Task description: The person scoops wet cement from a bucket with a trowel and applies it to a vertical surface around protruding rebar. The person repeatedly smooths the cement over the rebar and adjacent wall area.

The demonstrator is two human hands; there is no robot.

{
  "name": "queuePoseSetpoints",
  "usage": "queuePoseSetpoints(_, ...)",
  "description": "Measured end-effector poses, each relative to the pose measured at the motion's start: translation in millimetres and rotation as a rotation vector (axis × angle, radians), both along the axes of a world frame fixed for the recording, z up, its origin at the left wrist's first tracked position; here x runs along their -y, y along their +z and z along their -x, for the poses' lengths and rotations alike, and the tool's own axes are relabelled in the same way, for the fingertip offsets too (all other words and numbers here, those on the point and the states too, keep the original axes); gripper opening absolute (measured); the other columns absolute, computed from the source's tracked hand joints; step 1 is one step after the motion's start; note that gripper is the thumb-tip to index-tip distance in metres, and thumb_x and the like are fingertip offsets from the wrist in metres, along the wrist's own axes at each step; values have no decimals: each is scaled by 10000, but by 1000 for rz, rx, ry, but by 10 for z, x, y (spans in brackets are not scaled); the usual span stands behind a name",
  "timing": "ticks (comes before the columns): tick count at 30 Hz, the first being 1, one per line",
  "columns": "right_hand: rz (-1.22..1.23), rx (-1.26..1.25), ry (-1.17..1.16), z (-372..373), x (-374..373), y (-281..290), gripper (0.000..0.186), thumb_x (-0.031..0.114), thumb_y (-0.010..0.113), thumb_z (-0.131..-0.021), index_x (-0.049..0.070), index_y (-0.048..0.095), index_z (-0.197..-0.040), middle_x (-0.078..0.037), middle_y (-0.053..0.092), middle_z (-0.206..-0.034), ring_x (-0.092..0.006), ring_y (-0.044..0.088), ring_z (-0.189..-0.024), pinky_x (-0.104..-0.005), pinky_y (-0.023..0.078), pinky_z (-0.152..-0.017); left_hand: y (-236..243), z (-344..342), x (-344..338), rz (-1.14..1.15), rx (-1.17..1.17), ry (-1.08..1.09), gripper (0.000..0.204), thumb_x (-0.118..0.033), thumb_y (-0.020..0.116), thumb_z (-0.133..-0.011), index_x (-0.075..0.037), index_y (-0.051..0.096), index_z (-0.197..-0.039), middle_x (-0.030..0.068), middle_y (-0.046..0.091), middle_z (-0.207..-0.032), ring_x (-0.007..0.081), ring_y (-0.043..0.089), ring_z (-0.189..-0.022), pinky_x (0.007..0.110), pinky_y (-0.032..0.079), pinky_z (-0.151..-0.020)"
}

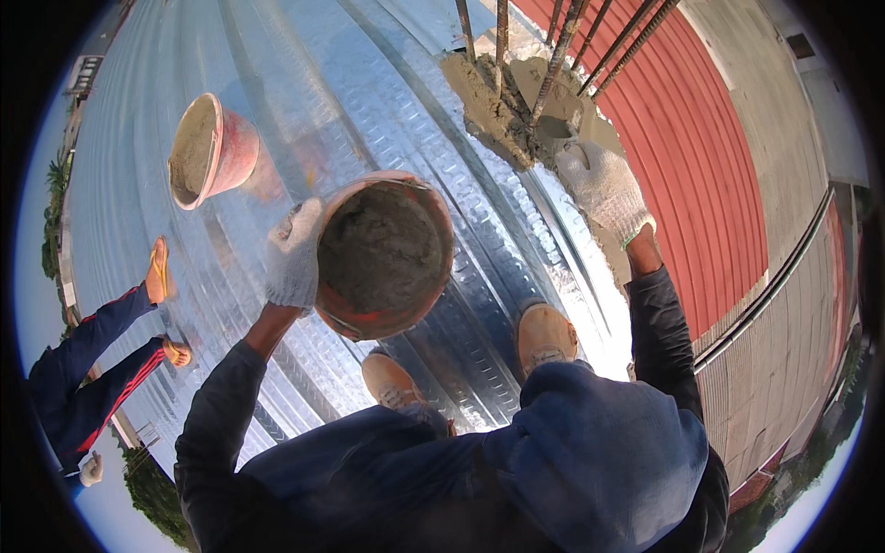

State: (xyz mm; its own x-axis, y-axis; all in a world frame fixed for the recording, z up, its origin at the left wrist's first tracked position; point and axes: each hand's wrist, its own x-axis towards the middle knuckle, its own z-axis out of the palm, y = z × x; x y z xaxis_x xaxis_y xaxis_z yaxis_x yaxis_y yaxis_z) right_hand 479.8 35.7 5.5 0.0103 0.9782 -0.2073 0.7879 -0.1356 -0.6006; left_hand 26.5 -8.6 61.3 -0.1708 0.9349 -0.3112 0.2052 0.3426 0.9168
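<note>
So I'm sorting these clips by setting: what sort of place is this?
Probably a rooftop building site. The person stands on a corrugated metal roof, the left hand holding a bucket of wet mortar, the right hand at fresh mortar around upright steel rebar.

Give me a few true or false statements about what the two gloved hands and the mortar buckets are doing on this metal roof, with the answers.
1. The left hand grips the rim of an orange bucket holding wet mortar. True.
2. The right hand is bare. False: it wears a white knit glove.
3. The right hand works at the mortar mound around the rebar rods. True.
4. The second bucket stands upright. False: it lies tipped on its side on the metal roof.
5. The other person wears boots. False: they wear sandals.
</note>
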Motion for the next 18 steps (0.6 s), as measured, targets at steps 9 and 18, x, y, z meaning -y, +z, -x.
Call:
queuePoseSetpoints(9,310,-543,-154,152,-481,-294,526,448,581,-1165,-61,708,-1208,-76,693,-817,-145,656,-601,-338,551,-559,-70,86,9,-44,7,10,239,-302,690,-1161,-94,773,-1075,-61,682,-1004,41,604,-905,255,512,-763)
queuePoseSetpoints(18,429,-532,-149,57,-550,-185,567,519,580,-1164,-30,722,-1171,-55,669,-820,-134,667,-598,-317,532,-520,-137,244,-1,-31,4,-5,329,-316,701,-1145,-4,803,-1165,-42,690,-1059,66,602,-969,261,508,-868)
